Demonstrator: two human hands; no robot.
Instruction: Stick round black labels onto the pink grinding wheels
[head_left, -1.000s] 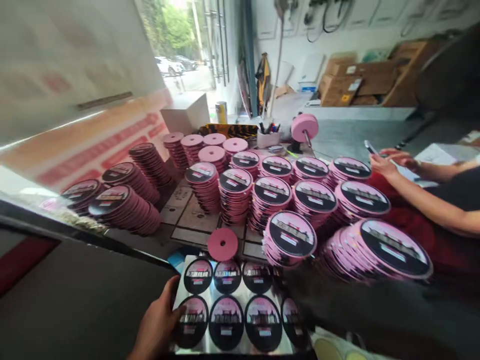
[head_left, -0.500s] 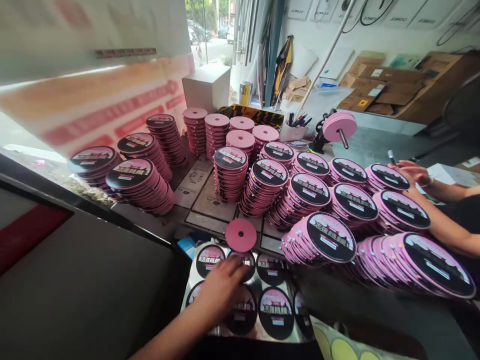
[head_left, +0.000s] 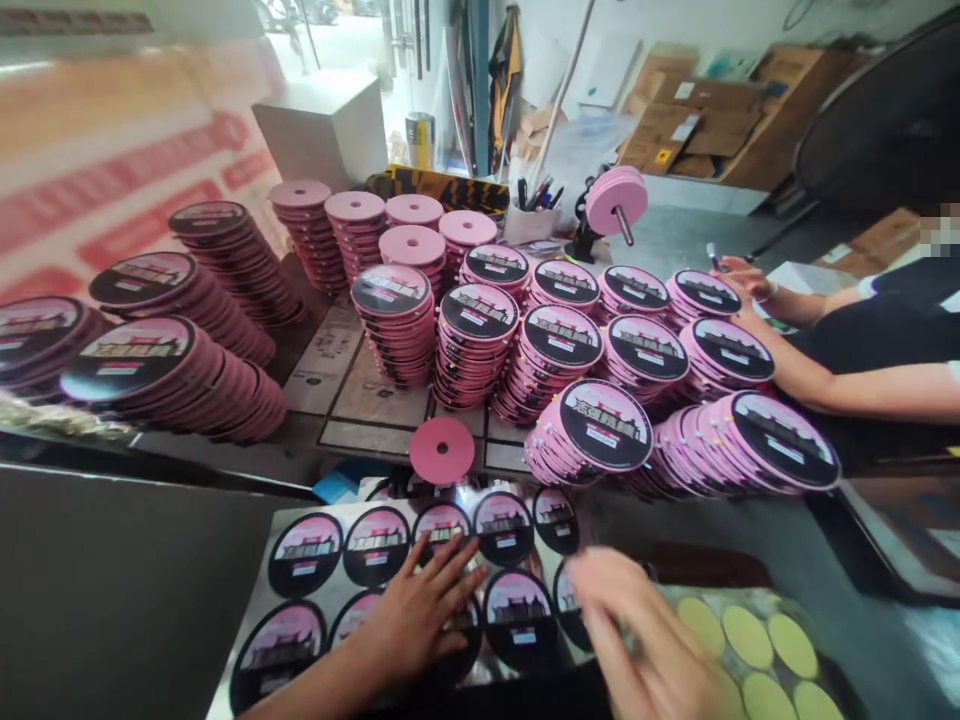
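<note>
My left hand (head_left: pixel 427 600) lies flat with fingers spread on a silver sheet (head_left: pixel 330 597) of round stickers. Those stickers are black and pink with printed lettering, such as one sticker (head_left: pixel 520 612) right of my fingers. Over the right end of the sheet is my right hand (head_left: pixel 641 620), smeared by motion; whether it grips the sheet cannot be made out. A single pink disc (head_left: pixel 429 456) with a centre hole rests at the table edge, just beyond the sheet. Past it stand stacks of pink discs topped with stickers, the closest being a leaning stack (head_left: pixel 604 425).
Plain pink disc stacks (head_left: pixel 356 207) stand at the back left, labelled stacks (head_left: pixel 139 350) along the left wall. A spindle holds pink discs (head_left: pixel 616 200) beside a pen cup (head_left: pixel 531 222). Backing with yellow-green circles (head_left: pixel 748 637) lies lower right. A co-worker's arms (head_left: pixel 825 385) are at right.
My left hand has moved from the sheet's left edge to flat on its middle. The sheet extends further left in view, and my right hand has come into view. The camera view has shifted.
</note>
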